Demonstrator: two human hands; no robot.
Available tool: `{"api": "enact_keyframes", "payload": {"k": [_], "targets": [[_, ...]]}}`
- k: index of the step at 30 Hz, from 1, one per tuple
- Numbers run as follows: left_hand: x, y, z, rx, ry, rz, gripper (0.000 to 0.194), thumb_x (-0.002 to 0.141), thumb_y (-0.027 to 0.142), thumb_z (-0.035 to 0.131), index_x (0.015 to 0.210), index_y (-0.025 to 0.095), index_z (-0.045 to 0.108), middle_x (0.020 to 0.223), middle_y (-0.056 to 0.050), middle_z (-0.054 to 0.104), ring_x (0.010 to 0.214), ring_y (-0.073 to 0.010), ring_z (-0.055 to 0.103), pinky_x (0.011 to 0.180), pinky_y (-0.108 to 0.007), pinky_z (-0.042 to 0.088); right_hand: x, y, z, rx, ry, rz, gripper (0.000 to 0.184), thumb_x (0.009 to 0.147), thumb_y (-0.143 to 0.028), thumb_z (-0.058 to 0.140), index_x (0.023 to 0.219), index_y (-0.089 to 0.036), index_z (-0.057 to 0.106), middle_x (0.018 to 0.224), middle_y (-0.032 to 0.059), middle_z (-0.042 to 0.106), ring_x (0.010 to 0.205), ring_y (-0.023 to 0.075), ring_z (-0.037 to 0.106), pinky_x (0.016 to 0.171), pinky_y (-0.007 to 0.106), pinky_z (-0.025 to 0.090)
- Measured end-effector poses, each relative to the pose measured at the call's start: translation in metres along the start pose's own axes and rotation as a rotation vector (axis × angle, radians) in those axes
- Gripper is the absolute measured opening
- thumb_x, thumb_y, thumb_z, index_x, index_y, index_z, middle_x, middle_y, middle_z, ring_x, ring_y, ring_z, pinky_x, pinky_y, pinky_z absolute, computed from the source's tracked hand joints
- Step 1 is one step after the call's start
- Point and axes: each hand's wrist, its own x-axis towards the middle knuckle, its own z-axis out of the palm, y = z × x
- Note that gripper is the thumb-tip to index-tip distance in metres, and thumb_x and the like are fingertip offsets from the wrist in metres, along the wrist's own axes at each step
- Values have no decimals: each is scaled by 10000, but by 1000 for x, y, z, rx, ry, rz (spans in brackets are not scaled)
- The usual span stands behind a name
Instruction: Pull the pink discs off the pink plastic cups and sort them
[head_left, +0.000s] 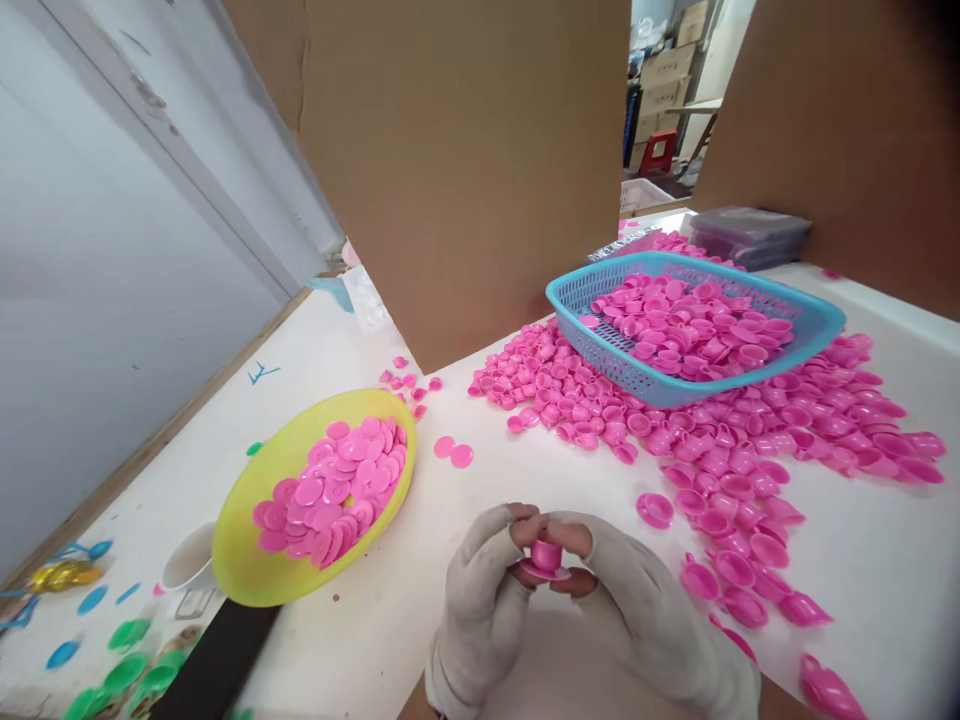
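Left hand [486, 600] and right hand [637, 605] curling inward, pinching pink teacup [546, 554] on saucer [541, 573]; white tabletop [386, 625] separating them from yellow basin [234, 555].

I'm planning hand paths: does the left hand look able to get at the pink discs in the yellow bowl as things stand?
Probably yes: bare tabletop lies between the left hand and the yellow bowl, whose pink discs are uncovered. That hand is busy, helping the right hand hold a pink cup.

The toy cup [546, 554] and discs [352, 480] are coloured pink, the bowl [232, 578] yellow, the perforated basket [814, 335] blue, the gloves [484, 600] off-white, the table [390, 650] white, and pieces [124, 672] near its left edge green and blue.
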Motion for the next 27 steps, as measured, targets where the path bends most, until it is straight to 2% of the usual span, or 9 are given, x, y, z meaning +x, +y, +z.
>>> {"api": "enact_keyframes", "payload": {"k": [3, 5, 8, 13, 19, 22, 25, 27], "targets": [[-1, 4, -2, -2, -7, 42, 444, 808, 11, 533, 1208, 203, 529, 1126, -98, 586, 1024, -176, 600, 852, -297, 540, 1, -3, 0, -163, 43, -77, 652, 835, 3, 469, 1404, -288, 339, 1152, 94, 586, 1071, 190, 589, 850, 296, 576], [1, 8, -3, -16, 4, 60, 466, 788, -11, 546, 1204, 201, 531, 1097, -92, 591, 999, -170, 608, 828, -280, 546, 0, -4, 0, -216, 79, -77, 651, 829, -3, 485, 1398, -293, 356, 1104, 94, 596, 1052, 201, 593, 851, 308, 574], [3, 13, -3, -50, 3, 47, 504, 775, -33, 554, 1220, 199, 523, 1016, -75, 612, 923, -154, 622, 764, -252, 550, -4, -5, 0, -159, 40, 0, 645, 832, -14, 491, 1385, -321, 363, 1079, 83, 593, 1003, 194, 606, 791, 278, 590], [1, 16, -1, -86, 9, -38, 468, 767, -16, 584, 1179, 200, 540, 902, -43, 632, 789, -130, 616, 647, -218, 526, -6, -10, -5, -43, -100, 148, 550, 843, -16, 457, 1292, -333, 435, 938, 50, 593, 780, 148, 613, 627, 211, 588], [-3, 13, -2, -82, 2, -18, 435, 799, 28, 564, 1199, 196, 529, 928, -52, 616, 802, -131, 600, 669, -230, 495, 6, -13, -11, -2, -103, 138, 430, 838, -18, 440, 1181, -272, 485, 885, 35, 564, 744, 131, 591, 608, 197, 559], [0, 10, -3, -165, -26, -145, 292, 851, 164, 549, 1140, 201, 565, 929, -51, 610, 819, -144, 592, 700, -251, 484, 13, -8, -11, -1, -112, 189, 384, 808, -1, 418, 1078, -255, 517, 906, 33, 563, 765, 133, 581, 599, 202, 540], [5, 6, 1, -245, -49, -390, 102, 845, 261, 574, 895, 185, 620, 777, -12, 596, 713, -130, 559, 654, -241, 448, 16, 0, -8, -27, -92, 308, 285, 781, -10, 443, 946, -227, 527, 862, 18, 555, 762, 138, 570, 640, 238, 519], [7, 2, 6, -291, -53, -528, 135, 830, 297, 590, 798, 168, 614, 717, -3, 584, 655, -121, 524, 615, -234, 423, 16, 7, -5, -47, -103, 382, 192, 778, -40, 471, 854, -208, 520, 815, 9, 546, 726, 136, 556, 631, 249, 491]]}}
